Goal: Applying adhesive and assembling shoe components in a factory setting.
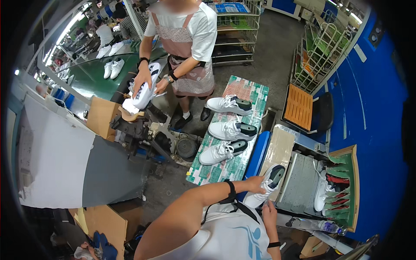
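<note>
My left hand (256, 184) is closed around the side of a white sneaker (259, 198) with a dark last inside its opening. The sneaker is tilted above the near end of the table, close to my body. Just below its side, my right hand (269, 213) has its fingers pinched together near the shoe. What those fingers hold, if anything, is too small to make out. Three more white laced sneakers (229, 130), also with dark lasts in them, lie in a row on the green-and-white patterned table (221, 171) in front of me.
At right, a white shoe (320, 195) sits on a conveyor (297, 184) before a wood-framed opening with green strips (343, 182). A clear bottle (318, 225) lies nearby. Across the table, a co-worker (184, 47) holds a black-and-white shoe (147, 86) at a machine (149, 130). Wire racks (236, 39) stand behind.
</note>
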Motion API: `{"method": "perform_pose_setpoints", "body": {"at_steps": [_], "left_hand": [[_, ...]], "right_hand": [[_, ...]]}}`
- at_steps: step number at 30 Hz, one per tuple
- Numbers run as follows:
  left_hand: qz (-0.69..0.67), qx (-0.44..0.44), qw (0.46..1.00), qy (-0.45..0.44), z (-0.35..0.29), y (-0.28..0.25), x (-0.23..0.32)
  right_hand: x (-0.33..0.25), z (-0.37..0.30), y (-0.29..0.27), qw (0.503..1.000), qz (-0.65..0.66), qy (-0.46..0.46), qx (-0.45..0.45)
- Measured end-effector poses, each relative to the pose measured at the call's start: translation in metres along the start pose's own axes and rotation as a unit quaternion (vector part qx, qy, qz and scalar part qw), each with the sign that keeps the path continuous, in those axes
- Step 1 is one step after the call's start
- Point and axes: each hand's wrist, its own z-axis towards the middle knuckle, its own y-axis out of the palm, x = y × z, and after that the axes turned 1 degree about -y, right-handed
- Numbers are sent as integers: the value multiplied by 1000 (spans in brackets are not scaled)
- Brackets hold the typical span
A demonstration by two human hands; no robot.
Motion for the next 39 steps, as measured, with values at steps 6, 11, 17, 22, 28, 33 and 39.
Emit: {"method": "perform_pose_setpoints", "body": {"at_steps": [6,11,17,22,28,33,39], "left_hand": [[57,-77,994,-61,-23,17,-18],[-138,-140,980,26,-16,-57,-29],[-132,115,974,-148,26,-179,-42],[113,165,977,75,66,-119,21],[25,-160,978,129,83,-57,44],[88,-138,978,127,82,-62,55],[90,-121,980,132,88,-64,48]], "right_hand": [[75,-8,-33,993,57,80,59],[63,-38,-100,751,555,113,339],[-32,-33,-53,988,127,-10,83],[-120,-28,1,952,-204,-228,11],[-114,-11,14,884,-349,-307,54],[-106,-2,26,976,-107,-182,48],[-139,-21,45,955,-39,-196,-219]]}}
